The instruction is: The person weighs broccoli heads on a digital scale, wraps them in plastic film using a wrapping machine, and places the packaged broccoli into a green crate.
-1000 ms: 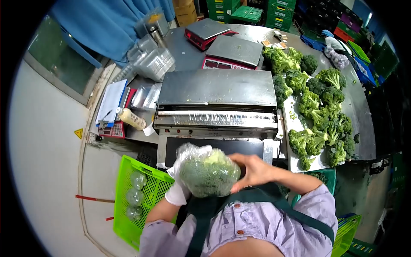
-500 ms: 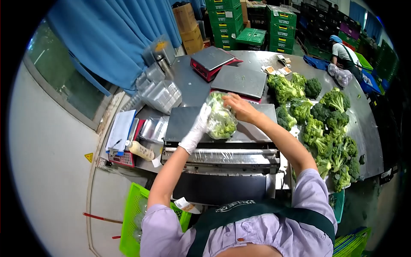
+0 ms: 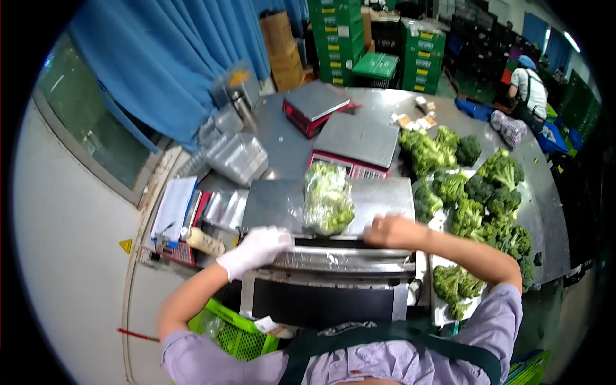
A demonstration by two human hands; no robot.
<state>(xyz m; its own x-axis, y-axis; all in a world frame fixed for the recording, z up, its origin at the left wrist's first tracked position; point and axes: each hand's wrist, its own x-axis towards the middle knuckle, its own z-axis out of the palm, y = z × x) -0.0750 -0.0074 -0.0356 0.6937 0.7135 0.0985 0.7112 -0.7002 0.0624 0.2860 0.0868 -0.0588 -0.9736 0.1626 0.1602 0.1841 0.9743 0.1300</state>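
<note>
A film-wrapped pack of broccoli [image 3: 328, 202] lies on the flat metal top of the wrapping machine [image 3: 273, 199], with neither hand on it. My left hand [image 3: 260, 249], in a white glove, is at the left end of the film roll [image 3: 333, 259], its fingers curled. Toward the right end, just beyond the pack, my right hand [image 3: 393, 232] is bare, closed and slightly blurred. Whatever lies between the fingers of either hand is too small or hidden to make out. Clear film stretches along the roller between the hands.
Broccoli heads [image 3: 491, 199] are heaped on the right. Two scales [image 3: 356, 141] stand behind the machine. Clear plastic trays [image 3: 237, 157], a bottle [image 3: 204, 241] and a clipboard [image 3: 173, 205] are on the left. A green basket [image 3: 237, 337] sits below. Another person [image 3: 529, 90] works at far right.
Both hands have let go of the wrapped broccoli and come back toward my body, spreading apart to the film roll's two ends. The pack now rests on the machine top.
</note>
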